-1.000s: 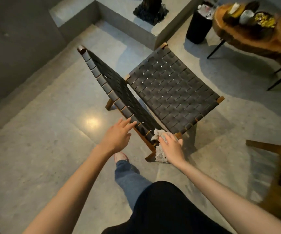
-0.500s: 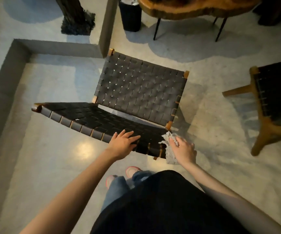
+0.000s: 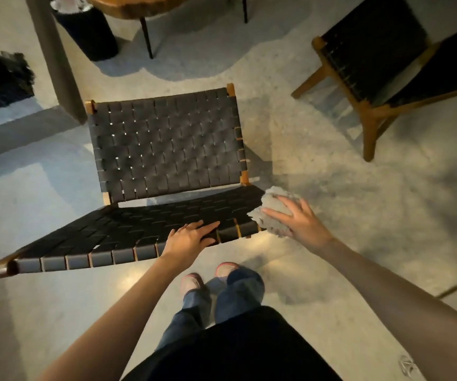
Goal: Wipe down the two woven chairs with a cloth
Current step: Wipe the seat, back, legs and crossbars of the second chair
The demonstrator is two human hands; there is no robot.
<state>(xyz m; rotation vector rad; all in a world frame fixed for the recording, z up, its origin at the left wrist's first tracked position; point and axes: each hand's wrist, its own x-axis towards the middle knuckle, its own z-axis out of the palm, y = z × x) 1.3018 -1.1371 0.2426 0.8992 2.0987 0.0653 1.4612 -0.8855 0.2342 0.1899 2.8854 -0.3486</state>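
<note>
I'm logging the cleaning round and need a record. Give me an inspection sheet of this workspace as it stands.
Surface: speckled concrete floor.
Job's things: near woven chair, dark straps on a wood frame; second woven chair at upper right, partly cropped; pale cloth at the near chair's right edge.
Clutter: nothing seen.
Hands: left hand rests flat on the near chair's weave; right hand holds the cloth.
Cables: nothing seen.
Surroundings: wooden table, black bin, concrete ledge.
</note>
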